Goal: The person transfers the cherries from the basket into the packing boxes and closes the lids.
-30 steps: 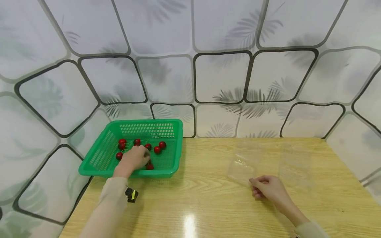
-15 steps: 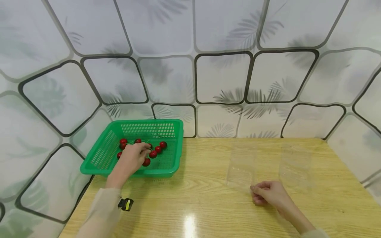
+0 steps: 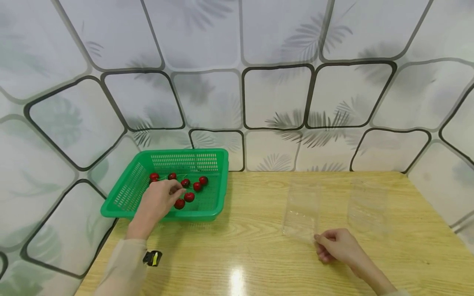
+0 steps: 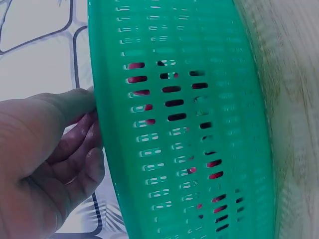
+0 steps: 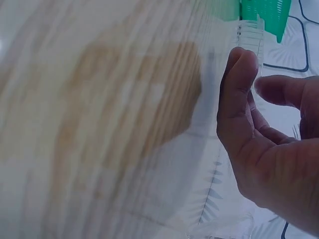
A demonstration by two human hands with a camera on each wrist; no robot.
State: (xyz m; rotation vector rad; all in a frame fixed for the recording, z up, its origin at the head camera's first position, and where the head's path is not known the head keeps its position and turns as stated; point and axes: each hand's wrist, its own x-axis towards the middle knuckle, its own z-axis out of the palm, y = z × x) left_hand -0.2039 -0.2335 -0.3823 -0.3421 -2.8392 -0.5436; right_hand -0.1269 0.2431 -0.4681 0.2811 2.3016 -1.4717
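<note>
My left hand [image 3: 157,201] is over the front of the green basket [image 3: 221,201], thumb and forefinger together at a thin cherry stem. Two red cherries [image 3: 189,197] lie just below those fingertips. The left wrist view shows the hand [image 4: 55,154] beyond the basket's slotted wall [image 4: 164,139], its fingertips hidden by the rim. On the right, my right hand [image 3: 338,246] pinches the near corner of a clear plastic box [image 3: 300,222] on the table. In the right wrist view, that hand's thumb and forefinger meet at the box's transparent edge [image 5: 251,32].
More cherries [image 3: 203,180] are spread over the basket floor, some partly behind the left hand. A second clear plastic container [image 3: 366,209] lies right of the first. The wooden table [image 3: 252,246] ends at a patterned backdrop [image 3: 274,98].
My left hand has drawn back towards the front left, and the two cherries under its fingertips have shifted slightly forward. My right hand has slid slightly nearer and right, still at the box's corner.
</note>
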